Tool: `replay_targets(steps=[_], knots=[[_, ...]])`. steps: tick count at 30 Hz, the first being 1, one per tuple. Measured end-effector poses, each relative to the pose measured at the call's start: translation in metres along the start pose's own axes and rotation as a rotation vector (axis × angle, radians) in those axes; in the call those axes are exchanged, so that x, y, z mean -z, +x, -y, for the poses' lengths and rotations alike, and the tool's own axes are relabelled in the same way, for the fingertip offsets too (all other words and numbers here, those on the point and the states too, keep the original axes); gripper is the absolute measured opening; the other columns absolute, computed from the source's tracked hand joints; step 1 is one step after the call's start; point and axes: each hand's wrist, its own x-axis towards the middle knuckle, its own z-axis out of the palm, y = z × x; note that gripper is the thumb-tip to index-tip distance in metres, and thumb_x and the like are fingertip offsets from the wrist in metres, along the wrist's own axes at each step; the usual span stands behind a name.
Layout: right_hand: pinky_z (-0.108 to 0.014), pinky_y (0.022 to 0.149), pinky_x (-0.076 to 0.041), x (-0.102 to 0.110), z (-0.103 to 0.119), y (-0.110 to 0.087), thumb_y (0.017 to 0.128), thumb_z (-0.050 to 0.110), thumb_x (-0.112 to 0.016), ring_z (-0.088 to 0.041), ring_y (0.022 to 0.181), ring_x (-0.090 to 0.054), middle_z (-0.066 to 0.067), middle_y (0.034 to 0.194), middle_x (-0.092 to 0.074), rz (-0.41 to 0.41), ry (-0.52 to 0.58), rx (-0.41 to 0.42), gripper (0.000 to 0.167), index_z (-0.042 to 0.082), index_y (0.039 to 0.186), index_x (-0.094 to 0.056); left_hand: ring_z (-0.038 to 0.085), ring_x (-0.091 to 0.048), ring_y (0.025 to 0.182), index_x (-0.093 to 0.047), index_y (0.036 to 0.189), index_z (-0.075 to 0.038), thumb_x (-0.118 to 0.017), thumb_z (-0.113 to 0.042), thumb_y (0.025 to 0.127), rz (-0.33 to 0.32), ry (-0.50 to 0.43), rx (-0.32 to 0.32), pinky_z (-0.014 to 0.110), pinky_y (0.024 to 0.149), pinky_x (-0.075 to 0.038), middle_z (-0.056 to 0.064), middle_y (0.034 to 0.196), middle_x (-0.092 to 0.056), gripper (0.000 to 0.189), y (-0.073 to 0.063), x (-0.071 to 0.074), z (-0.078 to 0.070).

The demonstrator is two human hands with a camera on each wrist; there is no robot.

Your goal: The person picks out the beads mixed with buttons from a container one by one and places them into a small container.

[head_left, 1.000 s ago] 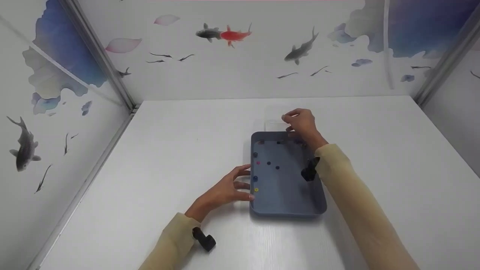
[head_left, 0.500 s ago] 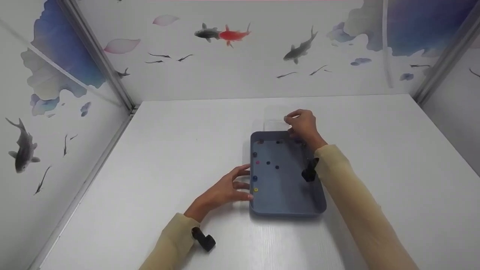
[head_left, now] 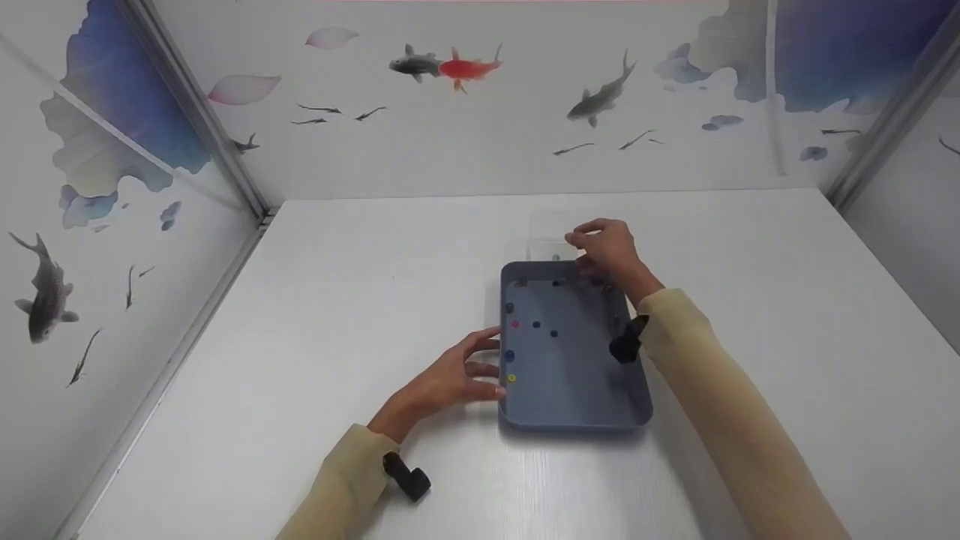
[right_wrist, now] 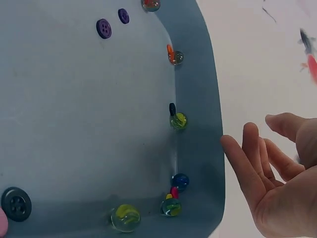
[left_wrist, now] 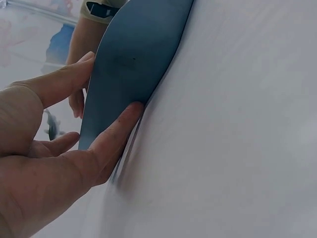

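Note:
A blue-grey tray holds loose marbles and buttons. My left hand rests against its left side; in the left wrist view, extended fingers touch the outer wall. My right hand is over the tray's far edge, beside a clear plastic box. In it lies a small greenish marble. From the right wrist, that hand shows loosely spread fingers with nothing between them. Close to it in the tray sit a blue marble and a yellow-green marble.
Purple buttons, a dark button and a yellow button lie on the tray floor. More marbles line its walls. A white tabletop surrounds the tray, with fish-printed panels behind and at the sides.
A greenish marble now shows in the clear box, left of my right hand, where none showed before. The right hand shifts only slightly; the left hand and the tray stay put.

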Motion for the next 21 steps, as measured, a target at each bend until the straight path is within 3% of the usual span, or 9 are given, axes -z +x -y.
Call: replay_targets(steps=[4, 12, 21], knots=[[-0.031, 0.071, -0.062, 0.004, 0.000, -0.002, 0.099, 0.031, -0.063, -0.012, 0.076, -0.070, -0.023, 0.130, -0.060, 0.030, 0.008, 0.010, 0.046, 0.002, 0.134, -0.058, 0.026, -0.058, 0.130, -0.025, 0.159, -0.024, -0.081, -0.010, 0.083, 0.000, 0.001, 0.002, 0.039, 0.102, -0.054, 0.007, 0.158, -0.037, 0.096, 0.000, 0.000, 0.000], [-0.043, 0.086, -0.062, 0.008, 0.000, -0.011, 0.097, 0.038, -0.065, -0.032, 0.111, -0.068, -0.023, 0.139, -0.056, 0.111, 0.022, -0.029, 0.056, 0.005, 0.141, -0.052, 0.026, -0.059, 0.129, -0.026, 0.159, -0.026, -0.082, -0.011, 0.082, -0.006, 0.014, 0.017, 0.041, 0.104, -0.053, 0.007, 0.156, -0.040, 0.096, -0.001, 0.001, -0.001], [-0.047, 0.094, -0.058, 0.012, -0.002, -0.027, 0.095, 0.042, -0.066, -0.034, 0.119, -0.065, -0.020, 0.138, -0.059, 0.180, -0.044, -0.035, 0.062, 0.006, 0.143, -0.050, 0.027, -0.059, 0.127, -0.027, 0.159, -0.025, -0.082, -0.008, 0.081, -0.005, -0.030, 0.013, 0.038, 0.097, -0.057, 0.009, 0.156, -0.040, 0.097, 0.001, 0.000, 0.001]])
